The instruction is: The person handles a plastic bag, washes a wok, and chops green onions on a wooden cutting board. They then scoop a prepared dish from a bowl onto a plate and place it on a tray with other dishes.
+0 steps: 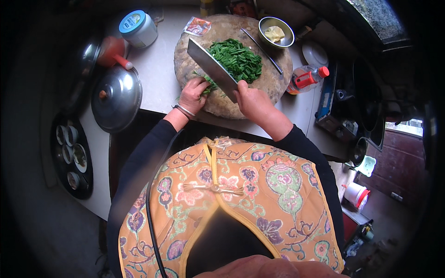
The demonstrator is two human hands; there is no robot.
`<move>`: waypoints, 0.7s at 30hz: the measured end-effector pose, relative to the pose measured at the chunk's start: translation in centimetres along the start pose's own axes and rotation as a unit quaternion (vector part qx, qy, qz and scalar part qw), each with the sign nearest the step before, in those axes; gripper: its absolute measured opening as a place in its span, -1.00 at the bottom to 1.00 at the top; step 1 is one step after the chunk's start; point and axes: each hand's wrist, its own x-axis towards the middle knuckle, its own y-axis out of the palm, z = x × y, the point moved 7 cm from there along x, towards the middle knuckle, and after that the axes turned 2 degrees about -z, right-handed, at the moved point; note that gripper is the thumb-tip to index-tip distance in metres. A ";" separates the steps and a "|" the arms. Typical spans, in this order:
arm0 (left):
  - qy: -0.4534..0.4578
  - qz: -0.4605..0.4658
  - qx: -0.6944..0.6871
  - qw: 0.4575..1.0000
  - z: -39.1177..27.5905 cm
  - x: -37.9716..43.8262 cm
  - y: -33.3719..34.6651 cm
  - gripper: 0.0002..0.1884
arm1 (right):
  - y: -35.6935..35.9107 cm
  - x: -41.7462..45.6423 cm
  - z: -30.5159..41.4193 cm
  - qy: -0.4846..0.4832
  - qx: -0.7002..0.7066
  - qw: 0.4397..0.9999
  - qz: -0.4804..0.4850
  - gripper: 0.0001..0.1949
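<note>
My right hand [252, 100] grips the handle end of a cleaver [212, 69], whose broad blade slants up to the left over a round wooden chopping block [226, 106]. At the block's lower left, my left hand [194, 94] holds a small bunch of green leafy stalks [209, 85], with its fingers bent over them. Behind the blade lies a heap of cut green vegetable pieces [238, 59]. A thin metal rod [262, 51] rests on the block to the right of the heap. An opened-looking red and white packet [197, 26] lies at the block's upper left.
A metal bowl [287, 37] with a pale yellow lump stands at the block's upper right, near a red-capped plastic bottle [306, 80]. On the left are a blue-lidded jar [140, 33], a red-handled vessel [111, 52], a metal pot lid [118, 104] and a dark tray with small dishes [87, 180].
</note>
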 end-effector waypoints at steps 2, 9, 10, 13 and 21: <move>-0.017 -0.020 -0.009 1.000 0.3 -0.2 0.0 -0.71 | 0.5 -0.3 0.0 -0.010 -0.001 1.000 0.020 -0.79; 0.015 0.012 0.017 1.000 0.5 -0.5 0.8 -0.76 | 2.8 -0.1 0.0 0.001 -0.007 0.997 0.076 -0.86; 0.011 0.020 0.020 1.000 0.7 -0.6 1.0 -0.77 | 2.8 0.3 0.4 0.004 -0.015 0.996 0.085 -0.86; 0.002 0.033 0.020 0.999 1.0 -0.8 1.2 -0.77 | 4.4 1.1 0.5 -0.005 0.004 0.997 0.070 -0.85; 0.015 0.011 -0.017 1.000 0.1 -1.0 -0.5 -0.70 | 3.9 1.2 -1.9 0.023 0.061 0.998 -0.021 -0.77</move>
